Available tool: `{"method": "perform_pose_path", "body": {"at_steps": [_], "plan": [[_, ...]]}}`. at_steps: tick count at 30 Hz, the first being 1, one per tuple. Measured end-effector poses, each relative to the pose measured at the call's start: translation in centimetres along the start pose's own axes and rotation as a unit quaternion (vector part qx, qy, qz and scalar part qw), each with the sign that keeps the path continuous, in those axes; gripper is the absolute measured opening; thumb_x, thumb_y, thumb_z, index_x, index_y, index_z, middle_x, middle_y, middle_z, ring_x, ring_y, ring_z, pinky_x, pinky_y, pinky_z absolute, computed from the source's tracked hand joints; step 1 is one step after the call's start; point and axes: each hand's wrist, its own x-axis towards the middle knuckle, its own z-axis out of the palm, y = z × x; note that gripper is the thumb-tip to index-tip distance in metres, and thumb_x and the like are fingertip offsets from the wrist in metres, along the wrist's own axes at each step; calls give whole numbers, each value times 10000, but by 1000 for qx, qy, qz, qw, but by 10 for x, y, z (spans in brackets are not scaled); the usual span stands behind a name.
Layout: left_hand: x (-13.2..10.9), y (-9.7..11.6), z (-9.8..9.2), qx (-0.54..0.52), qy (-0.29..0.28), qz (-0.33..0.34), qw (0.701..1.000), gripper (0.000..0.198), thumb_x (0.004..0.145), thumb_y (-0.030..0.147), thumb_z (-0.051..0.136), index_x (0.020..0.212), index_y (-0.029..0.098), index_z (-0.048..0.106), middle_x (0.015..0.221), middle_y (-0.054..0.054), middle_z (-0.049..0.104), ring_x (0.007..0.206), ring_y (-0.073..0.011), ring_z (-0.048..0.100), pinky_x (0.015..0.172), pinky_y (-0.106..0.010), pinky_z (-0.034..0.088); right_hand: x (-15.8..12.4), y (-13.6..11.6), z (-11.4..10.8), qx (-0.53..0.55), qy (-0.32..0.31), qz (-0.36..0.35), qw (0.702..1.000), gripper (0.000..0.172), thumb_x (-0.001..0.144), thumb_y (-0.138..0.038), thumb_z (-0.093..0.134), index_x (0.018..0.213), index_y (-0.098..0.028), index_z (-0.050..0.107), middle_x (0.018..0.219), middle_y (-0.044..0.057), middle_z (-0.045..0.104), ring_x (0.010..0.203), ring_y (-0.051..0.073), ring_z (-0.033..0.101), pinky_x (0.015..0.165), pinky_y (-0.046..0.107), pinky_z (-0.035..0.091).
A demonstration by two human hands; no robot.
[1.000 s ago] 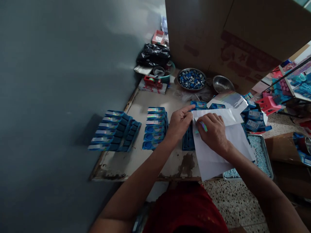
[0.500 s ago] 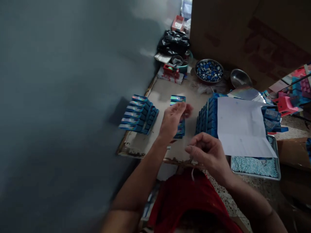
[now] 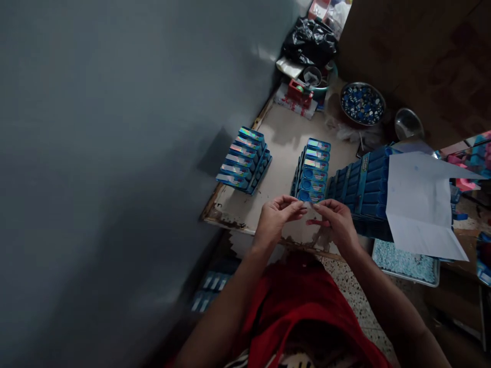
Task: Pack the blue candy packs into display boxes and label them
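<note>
My left hand (image 3: 276,217) and my right hand (image 3: 334,221) meet over the near edge of the low table (image 3: 274,204), fingertips pinched toward each other on a small thin piece I cannot make out. Just beyond them lies a stack of blue boxes with shiny labels (image 3: 311,171). To the right stands a larger block of blue boxes (image 3: 364,186) under a white sheet of paper (image 3: 420,204). Another stack of blue boxes (image 3: 244,159) sits at the table's left edge.
A grey wall (image 3: 115,153) fills the left. At the back stand a bowl of blue pieces (image 3: 362,104), an empty metal bowl (image 3: 409,124), a red tape dispenser (image 3: 298,93) and a black bag (image 3: 310,38). A tray of pale blue pieces (image 3: 402,263) sits lower right. Cardboard (image 3: 422,51) rises behind.
Both hands left the white paper and came together near the table's front edge. The view swung left and down, shifting the table to the right.
</note>
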Motion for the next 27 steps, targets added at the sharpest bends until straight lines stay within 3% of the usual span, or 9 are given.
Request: {"method": "perform_pose_path", "body": {"at_steps": [5,8,14,19,27], "plan": [[21,10,-1,20,24,32,999,534,542,521,975,812,152,699,704,-20,718,659,-171,733,621,-248,585,20,-4,6,-44,40,-44,997,437,616,-518,942,774,-173,725,603,-44,594,515,123,553,468,312,599],[43,23,4,48,31,73,996,489,539,503,966,758,152,706,657,-12,699,597,-146,682,598,-248,565,44,-12,10,-95,70,-88,989,405,635,-509,897,780,-176,718,665,-5,658,558,173,638,439,299,564],[82,41,10,90,33,98,990,367,567,396,942,722,144,723,621,-21,695,574,-141,650,571,-243,519,85,-20,13,-284,143,-175,932,310,765,-487,764,785,-177,774,607,0,657,517,154,596,465,250,476],[96,41,7,79,25,74,994,315,580,344,915,721,139,722,622,-19,692,579,-138,648,606,-258,535,99,-19,12,-322,152,-176,918,267,792,-440,737,795,-177,785,597,-7,655,537,164,622,498,247,473],[105,36,5,61,12,44,997,411,503,376,971,713,139,709,626,-18,677,612,-128,624,621,-250,494,109,-15,8,-347,154,-170,909,234,794,-431,729,770,-199,717,632,-15,670,578,168,639,535,257,487]]}}
